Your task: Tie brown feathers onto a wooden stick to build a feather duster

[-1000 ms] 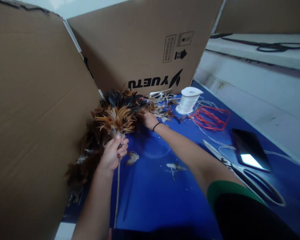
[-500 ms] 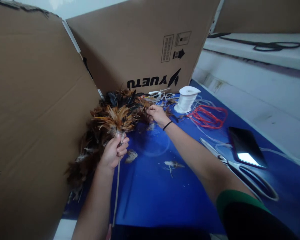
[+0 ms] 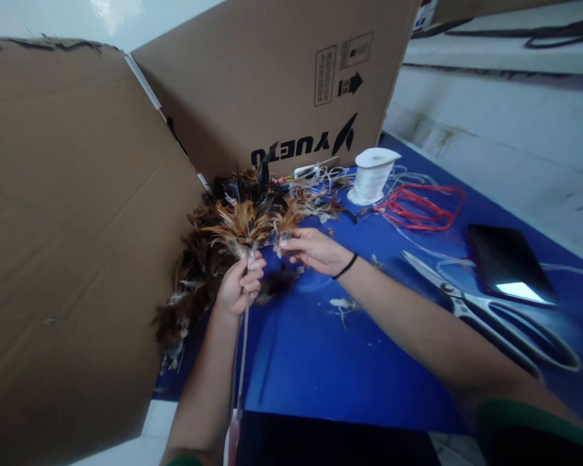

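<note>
A hand could pass over the blue table [image 3: 330, 369] between the stick [image 3: 243, 359] and the right forearm [image 3: 418, 317], but the feather pile [image 3: 194, 272] and cardboard walls [image 3: 78, 226] obstruct left and ahead, the spool [image 3: 370, 178] and scissors [image 3: 453, 290] rightward.

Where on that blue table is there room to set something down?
Mainly the near part of the blue tabletop, between the stick and the right forearm, this side of the pale feather tuft. Crowded: the back, with feather heap, white spool and red cord; the right, with scissors and phone.
</note>
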Tool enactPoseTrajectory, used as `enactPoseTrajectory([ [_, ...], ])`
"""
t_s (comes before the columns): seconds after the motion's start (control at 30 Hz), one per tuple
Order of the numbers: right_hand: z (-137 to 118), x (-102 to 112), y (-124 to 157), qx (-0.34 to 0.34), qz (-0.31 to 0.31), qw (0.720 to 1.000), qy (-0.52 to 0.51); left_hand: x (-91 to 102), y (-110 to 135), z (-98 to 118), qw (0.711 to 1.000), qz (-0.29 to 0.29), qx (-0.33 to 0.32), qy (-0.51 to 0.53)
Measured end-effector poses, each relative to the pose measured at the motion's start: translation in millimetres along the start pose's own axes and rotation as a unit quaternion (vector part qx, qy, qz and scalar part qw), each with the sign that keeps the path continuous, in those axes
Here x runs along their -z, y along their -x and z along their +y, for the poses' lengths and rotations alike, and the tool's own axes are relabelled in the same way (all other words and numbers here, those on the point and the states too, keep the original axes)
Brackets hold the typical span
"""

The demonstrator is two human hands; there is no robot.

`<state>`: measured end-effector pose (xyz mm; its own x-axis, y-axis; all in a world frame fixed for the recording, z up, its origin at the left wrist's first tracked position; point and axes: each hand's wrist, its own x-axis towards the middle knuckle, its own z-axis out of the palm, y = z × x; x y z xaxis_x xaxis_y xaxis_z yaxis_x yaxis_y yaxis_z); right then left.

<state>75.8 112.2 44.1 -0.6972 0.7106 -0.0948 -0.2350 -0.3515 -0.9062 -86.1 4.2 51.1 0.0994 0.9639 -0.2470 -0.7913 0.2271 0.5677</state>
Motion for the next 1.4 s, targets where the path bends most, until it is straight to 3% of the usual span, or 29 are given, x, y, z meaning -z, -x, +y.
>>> enactPoseTrajectory([
  [0.2,8,-15,-1,0.022,-0.011,1.000,-0.007,-3.8,1,-6,0.999,0.011,0.015,-0.033],
  [0.57,12,-18,0,-0.014,-0.026,0.994,-0.102,2.2,-2,-10,0.991,-0.022,0.045,-0.125],
  [0.73,16,-17,-3,-0.020,0.010,0.993,-0.117,2.1,-5,-12,0.976,-0.037,0.039,-0.211],
  [1.03,18,-19,-4,-0.031,0.069,0.990,-0.116,1.6,-11,-16,0.951,-0.007,0.029,-0.308],
  [1.4,36,-18,-10,0.015,0.102,0.992,-0.073,7.0,-14,-17,0.964,0.011,0.029,-0.263],
])
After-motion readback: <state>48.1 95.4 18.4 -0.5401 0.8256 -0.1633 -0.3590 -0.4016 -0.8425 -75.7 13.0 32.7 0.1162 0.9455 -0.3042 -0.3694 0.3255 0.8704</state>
